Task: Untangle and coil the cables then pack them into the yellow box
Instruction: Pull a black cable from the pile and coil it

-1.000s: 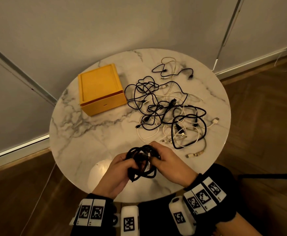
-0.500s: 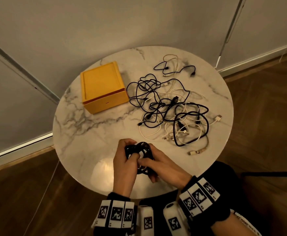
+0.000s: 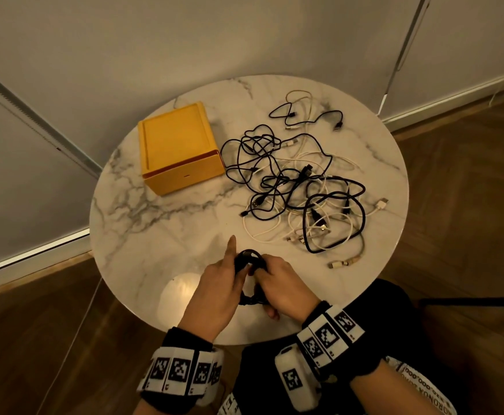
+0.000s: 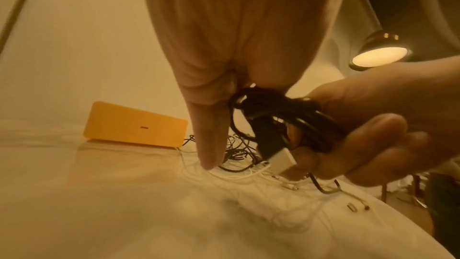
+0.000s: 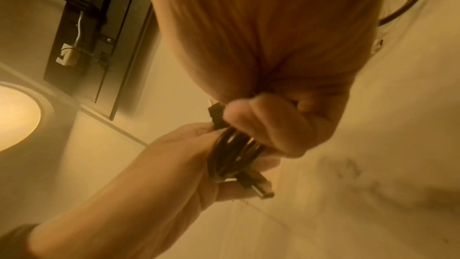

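Observation:
A coiled black cable (image 3: 249, 262) is held between both hands above the near edge of the round marble table (image 3: 155, 223). My left hand (image 3: 219, 283) pinches the coil (image 4: 281, 117) with its index finger stretched forward. My right hand (image 3: 280, 284) grips the other side of the coil (image 5: 231, 153), fingers curled around it. A USB plug (image 4: 281, 160) sticks out of the bundle. The yellow box (image 3: 178, 146), lid shut, sits at the far left. A tangle of black and white cables (image 3: 298, 187) lies to its right.
A short black cable and a white one (image 3: 304, 112) lie apart at the table's far edge. Loose white plugs (image 3: 345, 262) rest near the right front edge. A lamp's glare (image 3: 178, 292) marks the near tabletop. Walls stand behind; wooden floor surrounds the table.
The coil has been squeezed tighter and turned between my hands. My left index finger now points straight out. The view has shifted slightly toward the table.

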Motion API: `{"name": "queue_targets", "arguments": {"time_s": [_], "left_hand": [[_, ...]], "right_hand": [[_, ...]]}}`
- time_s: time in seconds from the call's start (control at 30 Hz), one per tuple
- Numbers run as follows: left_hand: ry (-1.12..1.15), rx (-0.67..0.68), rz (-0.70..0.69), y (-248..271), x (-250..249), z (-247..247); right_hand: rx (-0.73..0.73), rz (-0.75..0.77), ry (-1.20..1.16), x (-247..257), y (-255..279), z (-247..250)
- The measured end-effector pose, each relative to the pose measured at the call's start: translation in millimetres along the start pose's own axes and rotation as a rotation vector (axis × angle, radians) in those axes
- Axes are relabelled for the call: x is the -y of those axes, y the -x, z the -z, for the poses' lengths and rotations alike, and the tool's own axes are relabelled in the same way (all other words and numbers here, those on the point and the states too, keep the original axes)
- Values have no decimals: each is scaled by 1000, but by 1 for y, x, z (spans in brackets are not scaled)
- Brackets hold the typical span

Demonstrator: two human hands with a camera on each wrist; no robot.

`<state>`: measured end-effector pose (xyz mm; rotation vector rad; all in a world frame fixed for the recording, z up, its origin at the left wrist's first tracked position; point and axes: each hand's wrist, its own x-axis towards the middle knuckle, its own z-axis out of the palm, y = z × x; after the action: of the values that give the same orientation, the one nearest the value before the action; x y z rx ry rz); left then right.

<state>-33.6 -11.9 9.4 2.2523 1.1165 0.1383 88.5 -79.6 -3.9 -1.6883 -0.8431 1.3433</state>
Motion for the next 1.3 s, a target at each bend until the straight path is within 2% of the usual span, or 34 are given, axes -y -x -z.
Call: {"name": "queue_targets", "arguments": {"time_s": [0.1,0.17,0.27,0.33,0.43,0.5,0.6,0.7,0.8,0.93,1.1,1.3], "left_hand": [[-18,154,27,5,6,-2],[-43,157,9,7,10,-5],[31,-111,-28,5,17,-7],[162,-244,-9,5,24,-10],[468,-224,55,6,26,-10],[652,-223,86,7,20,-9],[728,-364,62,7,11,-12],[792,-428,59,7,7,-21],[770,-437,80,5,8,-25],[550,-428,59,5,18,-23],[374,-476,70,4,22,-21],[303,-368,-57,12,20,-21]], "right_hand": [[-12,-18,15,-2,-1,1],[-13,-28,-19,-2,-2,0],[-35,-49,-70,-4,-6,-5],[-2,-102,-208,-5,-9,-7],[43,-186,-416,-2,-8,-7],[-7,-163,-368,0,-7,-9],[-72,-92,-279,3,-5,-15],[-98,-61,-296,3,-4,-20],[-101,30,-251,0,-1,-24],[-41,116,-178,-3,1,-17],[-10,207,79,-4,-5,-9],[2,197,54,-2,-14,-10]]}}
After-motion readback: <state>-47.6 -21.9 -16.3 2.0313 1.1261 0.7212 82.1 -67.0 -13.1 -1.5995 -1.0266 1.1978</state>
